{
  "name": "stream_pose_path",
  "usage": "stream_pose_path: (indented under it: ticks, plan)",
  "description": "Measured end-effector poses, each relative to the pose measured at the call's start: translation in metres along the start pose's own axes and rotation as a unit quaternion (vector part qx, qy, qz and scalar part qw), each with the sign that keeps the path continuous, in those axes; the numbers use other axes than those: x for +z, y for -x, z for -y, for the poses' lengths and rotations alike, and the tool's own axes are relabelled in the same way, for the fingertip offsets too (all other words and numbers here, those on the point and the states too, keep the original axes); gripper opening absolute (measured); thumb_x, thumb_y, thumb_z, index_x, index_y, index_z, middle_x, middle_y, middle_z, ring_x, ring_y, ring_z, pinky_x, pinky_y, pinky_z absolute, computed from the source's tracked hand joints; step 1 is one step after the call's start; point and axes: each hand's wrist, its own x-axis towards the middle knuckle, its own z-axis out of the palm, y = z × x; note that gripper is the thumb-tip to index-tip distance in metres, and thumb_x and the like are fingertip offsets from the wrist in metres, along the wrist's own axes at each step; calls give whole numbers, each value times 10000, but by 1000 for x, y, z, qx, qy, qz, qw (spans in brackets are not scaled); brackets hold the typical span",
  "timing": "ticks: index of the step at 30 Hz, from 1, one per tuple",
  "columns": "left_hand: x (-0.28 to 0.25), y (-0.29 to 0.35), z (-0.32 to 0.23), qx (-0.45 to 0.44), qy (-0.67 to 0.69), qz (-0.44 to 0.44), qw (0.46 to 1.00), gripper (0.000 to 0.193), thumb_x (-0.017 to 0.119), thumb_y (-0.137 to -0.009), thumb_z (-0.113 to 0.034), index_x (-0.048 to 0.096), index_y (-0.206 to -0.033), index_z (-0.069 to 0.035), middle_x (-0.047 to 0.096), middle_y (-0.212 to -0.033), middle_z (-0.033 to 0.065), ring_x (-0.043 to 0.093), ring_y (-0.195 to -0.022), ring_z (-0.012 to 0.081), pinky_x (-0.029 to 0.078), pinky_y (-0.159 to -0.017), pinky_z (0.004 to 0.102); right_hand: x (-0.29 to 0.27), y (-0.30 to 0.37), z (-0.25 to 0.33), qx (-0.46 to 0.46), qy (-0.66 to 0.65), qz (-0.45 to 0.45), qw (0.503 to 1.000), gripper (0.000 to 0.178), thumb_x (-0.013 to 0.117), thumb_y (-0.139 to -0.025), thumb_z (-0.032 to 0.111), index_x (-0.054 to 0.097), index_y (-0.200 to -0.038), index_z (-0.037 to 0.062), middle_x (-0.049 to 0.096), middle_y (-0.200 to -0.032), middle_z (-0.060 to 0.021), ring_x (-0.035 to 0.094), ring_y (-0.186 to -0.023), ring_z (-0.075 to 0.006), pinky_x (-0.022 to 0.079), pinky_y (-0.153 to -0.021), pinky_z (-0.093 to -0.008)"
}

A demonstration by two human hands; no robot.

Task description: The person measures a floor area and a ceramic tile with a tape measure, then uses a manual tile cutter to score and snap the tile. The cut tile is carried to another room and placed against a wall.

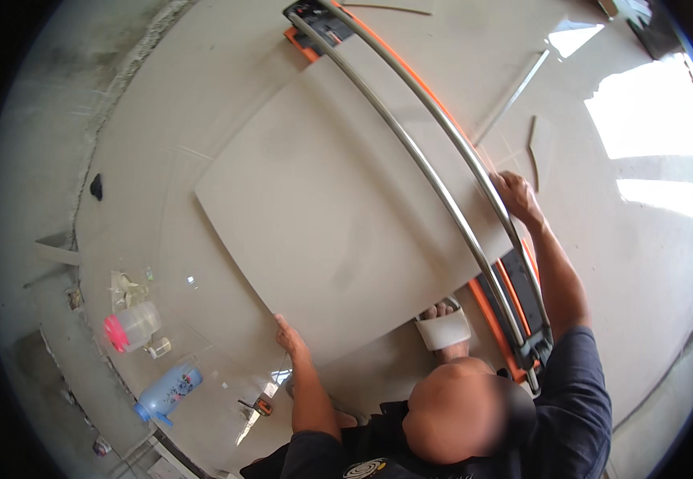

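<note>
A large beige tile (306, 199) lies across the orange-and-black base of a manual tile cutter (514, 279). The cutter's two long metal rails (418, 152) run over the right part of the tile. My left hand (290, 337) is closed on the tile's near left edge, thumb on top. My right hand (515, 197) is closed beside the outer rail, close to the tile's right edge; whether it grips the tile or the rail is hidden. My foot in a white slipper (444, 329) is by the near edge of the tile, left of the cutter.
At the left stand a clear jug with a pink lid (132, 326) and a blue pitcher (169, 393). A tape measure (262, 407) lies near my left forearm. Thin offcut strips (515, 94) lie right of the cutter. A rough wall edge (115, 88) runs along the left.
</note>
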Motion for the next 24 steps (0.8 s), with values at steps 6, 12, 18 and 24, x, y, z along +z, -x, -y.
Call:
stream_pose_path:
  ticks: [6, 12, 18, 24]
  plan:
    - [9, -5, 6, 13, 19, -30, 999, 660, 442, -909, -517, 550, -1166, 81, 578, -1176, 218, 561, -1069, 303, 428, -929, 349, 24, -10, -4, 131, -24, -136, 982, 488, 588, -822, 442, 609, -717, -33, 565, -603, -148, 543, -601, -183, 443, -578, -369]
    - [7, -5, -3, 22, -2, -32, 999, 645, 458, -908, -509, 573, -1136, 83, 600, -1137, 219, 580, -1033, 296, 444, -900, 346, 30, -23, -4, 126, -53, -158, 978, 539, 612, -832, 464, 550, -605, -22, 462, -497, -69, 439, -507, -122, 379, -471, -343]
    - [19, -13, -31, 82, 47, -56, 994, 685, 501, -872, -533, 571, -1107, 107, 605, -1094, 221, 585, -986, 294, 451, -862, 370, 25, -39, 8, 155, -28, -111, 981, 561, 538, -865, 479, 549, -687, -53, 511, -599, -175, 497, -594, -216, 425, -610, -393]
    - [25, -22, -45, 46, 62, -22, 997, 630, 491, -901, -485, 541, -1182, 78, 558, -1211, 213, 550, -1093, 283, 415, -945, 338, 23, -51, 15, 159, -27, -104, 981, 559, 541, -862, 477, 547, -682, -52, 505, -601, -172, 500, -606, -210, 423, -617, -390]
